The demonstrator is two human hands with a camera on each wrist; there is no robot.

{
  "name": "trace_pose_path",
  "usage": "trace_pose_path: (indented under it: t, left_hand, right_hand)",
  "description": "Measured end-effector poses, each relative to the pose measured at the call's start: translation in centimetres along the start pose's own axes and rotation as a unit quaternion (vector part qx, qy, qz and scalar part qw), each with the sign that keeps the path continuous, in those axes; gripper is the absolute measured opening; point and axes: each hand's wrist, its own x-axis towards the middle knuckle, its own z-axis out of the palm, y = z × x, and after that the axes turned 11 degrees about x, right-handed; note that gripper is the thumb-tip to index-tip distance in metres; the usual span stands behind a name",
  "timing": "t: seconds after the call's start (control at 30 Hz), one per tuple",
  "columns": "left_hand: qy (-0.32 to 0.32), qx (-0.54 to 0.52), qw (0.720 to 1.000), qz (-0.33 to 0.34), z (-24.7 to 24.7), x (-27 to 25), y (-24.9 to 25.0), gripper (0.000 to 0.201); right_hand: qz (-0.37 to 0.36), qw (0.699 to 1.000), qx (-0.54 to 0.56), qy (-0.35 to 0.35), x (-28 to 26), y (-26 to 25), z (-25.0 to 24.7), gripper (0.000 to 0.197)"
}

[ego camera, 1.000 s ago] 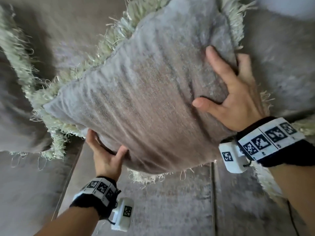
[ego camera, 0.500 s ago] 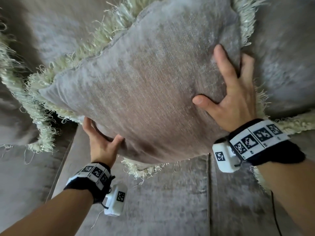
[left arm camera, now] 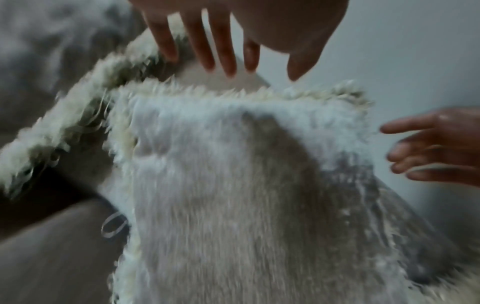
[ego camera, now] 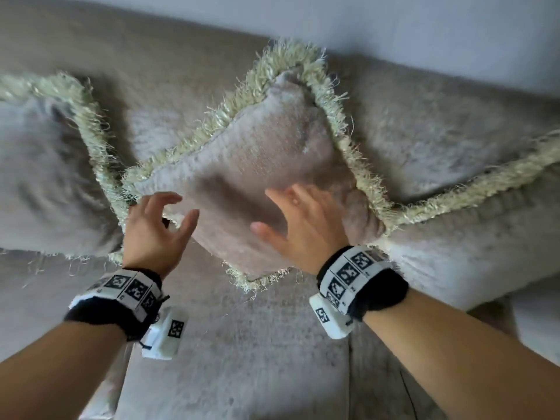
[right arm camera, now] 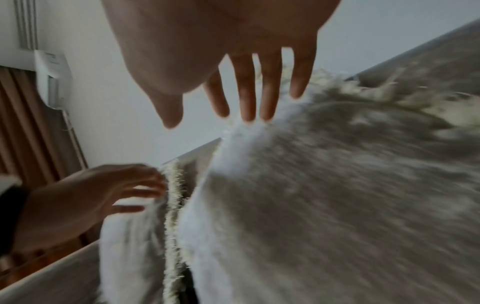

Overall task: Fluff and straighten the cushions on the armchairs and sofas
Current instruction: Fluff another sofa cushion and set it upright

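Note:
A grey-beige cushion (ego camera: 257,165) with a pale fringed edge stands on one corner against the sofa back (ego camera: 151,56), between two similar cushions. My left hand (ego camera: 157,219) is at its left corner, fingers spread and loose, holding nothing. My right hand (ego camera: 300,219) is in front of its lower right face with straight fingers; contact is blurred. The left wrist view shows the cushion (left arm camera: 246,185) below my spread fingers (left arm camera: 207,51). In the right wrist view my straight fingers (right arm camera: 257,88) hover just at the cushion (right arm camera: 337,195).
A fringed cushion (ego camera: 45,177) leans at the left and another (ego camera: 469,231) lies at the right, both close to the middle one. The sofa seat (ego camera: 242,359) lies below my wrists. A white wall (ego camera: 424,25) runs behind the sofa.
Both hands have let go of the cushion they held up close to me. The cushion now rests lower and farther away against the sofa back, and my hands are spread.

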Motion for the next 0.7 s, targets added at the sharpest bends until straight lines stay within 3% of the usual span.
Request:
trace_pose_path:
  t: [0.1,0.23,0.33,0.53,0.7]
  left_hand:
    - [-0.097,0.098,0.988,0.072,-5.4,-0.3,1.6,0.039]
    - [-0.164,0.227,0.953,0.118,-12.3,-1.0,1.9,0.043]
    - [-0.174,0.246,0.945,0.127,-17.1,-1.6,1.2,0.043]
    - [-0.183,0.278,0.925,0.182,-26.6,-5.4,-3.3,0.044]
    - [-0.205,0.373,0.881,0.207,-35.7,-9.5,-9.9,0.051]
  right_hand:
    - [-0.007,0.994,-0.055,-0.09,0.6,-4.4,-2.1,0.065]
    - [-0.034,0.983,-0.083,-0.16,2.0,-9.9,-5.0,0.066]
    - [-0.034,0.971,-0.105,-0.21,2.6,-14.1,-6.3,0.065]
    - [-0.024,0.962,-0.142,-0.231,1.1,-24.2,-6.7,0.063]
    - [0.0,0.958,-0.156,-0.241,-0.9,-33.8,-6.7,0.062]
